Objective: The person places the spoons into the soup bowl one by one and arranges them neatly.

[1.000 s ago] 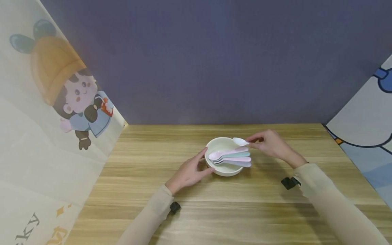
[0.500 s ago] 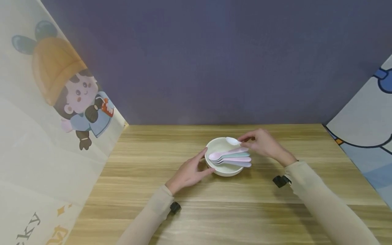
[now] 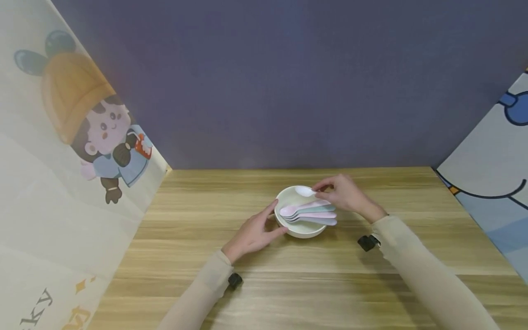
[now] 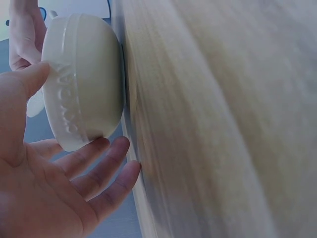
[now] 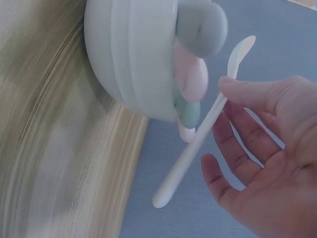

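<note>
Your right hand (image 3: 346, 195) has carried the white spoon (image 3: 306, 191) leftward since a second ago, so its scoop now hangs over the cream bowl (image 3: 298, 229). From the head view, your left hand (image 3: 251, 233) cups the bowl's near side on the bench (image 3: 198, 256), and four pastel spoons (image 3: 309, 213) lie across the rim. At the left wrist, straight fingers (image 4: 99, 173) touch the bowl's wall. At the right wrist, thumb and fingers (image 5: 247, 94) pinch the spoon's handle.
</note>
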